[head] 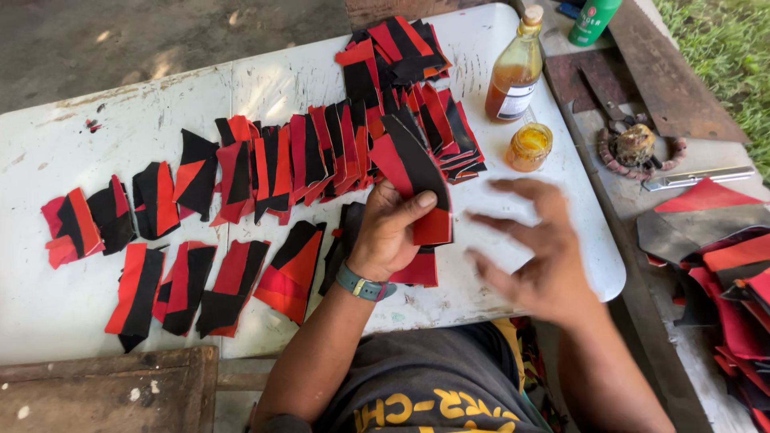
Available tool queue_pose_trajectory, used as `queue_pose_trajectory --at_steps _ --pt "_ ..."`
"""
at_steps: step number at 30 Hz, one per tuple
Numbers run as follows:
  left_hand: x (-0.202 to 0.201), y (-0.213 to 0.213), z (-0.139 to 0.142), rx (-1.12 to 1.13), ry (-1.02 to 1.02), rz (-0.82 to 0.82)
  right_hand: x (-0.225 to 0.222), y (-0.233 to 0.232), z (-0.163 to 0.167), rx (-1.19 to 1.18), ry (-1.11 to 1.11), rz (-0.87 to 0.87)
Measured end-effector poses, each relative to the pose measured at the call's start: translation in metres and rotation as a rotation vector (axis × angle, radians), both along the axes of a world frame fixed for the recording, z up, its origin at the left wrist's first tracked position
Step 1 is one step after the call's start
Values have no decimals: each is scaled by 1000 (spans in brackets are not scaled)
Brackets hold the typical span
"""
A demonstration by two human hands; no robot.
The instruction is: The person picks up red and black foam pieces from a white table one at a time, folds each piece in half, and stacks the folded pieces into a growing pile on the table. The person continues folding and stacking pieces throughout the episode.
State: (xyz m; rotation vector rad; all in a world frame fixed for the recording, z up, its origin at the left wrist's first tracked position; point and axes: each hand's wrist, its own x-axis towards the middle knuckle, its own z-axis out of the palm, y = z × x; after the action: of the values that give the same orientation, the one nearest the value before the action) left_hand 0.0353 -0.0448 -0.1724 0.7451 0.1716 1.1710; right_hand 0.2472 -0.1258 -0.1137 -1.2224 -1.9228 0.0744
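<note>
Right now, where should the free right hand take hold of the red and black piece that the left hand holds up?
Probably its upper end: the left hand pinches the red and black piece low down, so the top juts free. The right hand hovers open to its right; come from there.

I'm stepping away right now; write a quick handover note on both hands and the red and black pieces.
Left hand: shut on a red and black piece, held up over the white table.
Right hand: open, fingers spread, blurred, beside that piece, holding nothing.
Laid out: rows of pieces across the table, more stacked at the far edge.
Nearby: amber bottle and small open jar.
Left: the held piece is not yet set down.
</note>
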Motion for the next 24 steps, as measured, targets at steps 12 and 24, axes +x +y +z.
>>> queue_pose_trajectory --at_steps 12,24 --pt "-6 7 -25 -247 33 -105 77 119 -28 -264 -568 -372" --pt "-9 4 -8 58 68 -70 50 61 -1 -130 153 59"
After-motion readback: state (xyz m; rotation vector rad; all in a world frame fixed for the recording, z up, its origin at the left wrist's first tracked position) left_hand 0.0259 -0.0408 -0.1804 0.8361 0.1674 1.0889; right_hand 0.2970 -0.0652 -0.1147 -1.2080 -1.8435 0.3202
